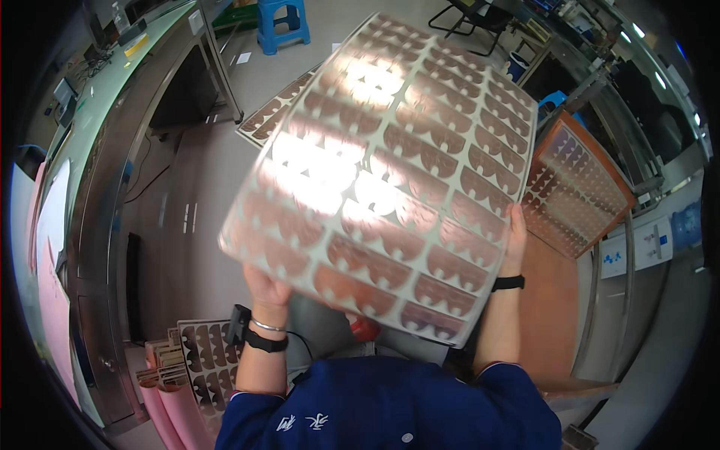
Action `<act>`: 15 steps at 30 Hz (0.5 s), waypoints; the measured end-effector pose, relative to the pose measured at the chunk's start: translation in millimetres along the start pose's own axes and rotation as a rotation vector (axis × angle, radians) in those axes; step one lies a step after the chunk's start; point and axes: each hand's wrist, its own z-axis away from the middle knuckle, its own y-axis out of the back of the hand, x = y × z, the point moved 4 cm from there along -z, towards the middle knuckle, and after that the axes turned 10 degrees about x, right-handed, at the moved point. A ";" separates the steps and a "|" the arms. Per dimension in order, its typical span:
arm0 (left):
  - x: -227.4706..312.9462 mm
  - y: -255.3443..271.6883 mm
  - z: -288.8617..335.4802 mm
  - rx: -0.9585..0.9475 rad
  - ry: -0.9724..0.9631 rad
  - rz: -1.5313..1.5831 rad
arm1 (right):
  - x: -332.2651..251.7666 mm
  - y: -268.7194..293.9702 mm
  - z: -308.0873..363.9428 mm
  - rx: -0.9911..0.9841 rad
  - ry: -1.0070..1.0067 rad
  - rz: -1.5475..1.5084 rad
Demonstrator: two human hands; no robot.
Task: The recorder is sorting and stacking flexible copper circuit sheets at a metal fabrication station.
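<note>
two edges of the patterned sheet are clamped, near edge by the left hand, right edge by the right hand, probably balancing its breadth.

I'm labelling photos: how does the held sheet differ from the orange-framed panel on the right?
The sheet is held by the left hand and right hand; no hand touches the panel. The sheet's border is pale, the panel's orange. The sheet bears large brown lobed shapes, the panel smaller, closer-set marks. Both are flat, with repeating rows.
</note>
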 end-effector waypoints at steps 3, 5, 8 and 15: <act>-37.2 -2.3 12.3 -0.253 0.177 0.414 | 13.7 -52.6 43.0 0.070 -0.016 -0.130; -44.3 -16.7 12.2 0.080 0.008 -0.021 | 16.5 -68.7 63.5 -0.008 -0.031 -0.104; -24.2 0.8 1.2 0.078 -0.057 -0.090 | 6.3 -37.8 65.3 -0.140 -0.053 -0.075; 35.2 33.4 0.7 0.211 -0.229 -0.449 | -78.6 22.8 41.2 0.187 0.136 -0.111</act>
